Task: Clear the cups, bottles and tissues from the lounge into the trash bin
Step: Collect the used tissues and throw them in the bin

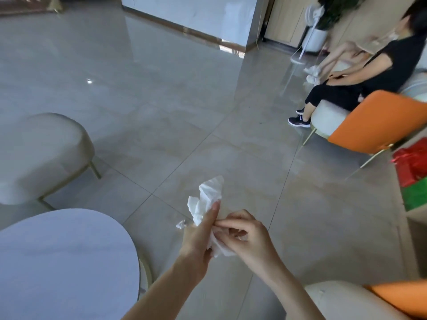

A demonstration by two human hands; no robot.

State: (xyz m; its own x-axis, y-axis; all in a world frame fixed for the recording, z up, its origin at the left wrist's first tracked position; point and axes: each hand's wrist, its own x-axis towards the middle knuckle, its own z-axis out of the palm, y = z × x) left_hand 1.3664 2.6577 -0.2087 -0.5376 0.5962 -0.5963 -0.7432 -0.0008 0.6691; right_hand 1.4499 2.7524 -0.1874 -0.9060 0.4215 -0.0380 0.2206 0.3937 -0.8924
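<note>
Crumpled white tissues (pixel 209 197) are bunched between both of my hands, above the tiled floor. My left hand (pixel 198 236) grips them from the left, with the thumb pressed up along the paper. My right hand (pixel 242 234) pinches the lower part of the same bunch from the right. A small scrap of tissue (pixel 181 224) shows just left of my left hand; I cannot tell whether it hangs from the bunch or lies on the floor. No cups, bottles or trash bin are in sight.
A round pale table (pixel 64 257) is at lower left, a beige stool (pixel 44 155) behind it. An orange-backed chair (pixel 369 125) seats a person in black (pixel 369 72) at right. Red and green bags (pixel 413 174) stand at the right edge. A cushioned seat (pixel 342 301) is at lower right.
</note>
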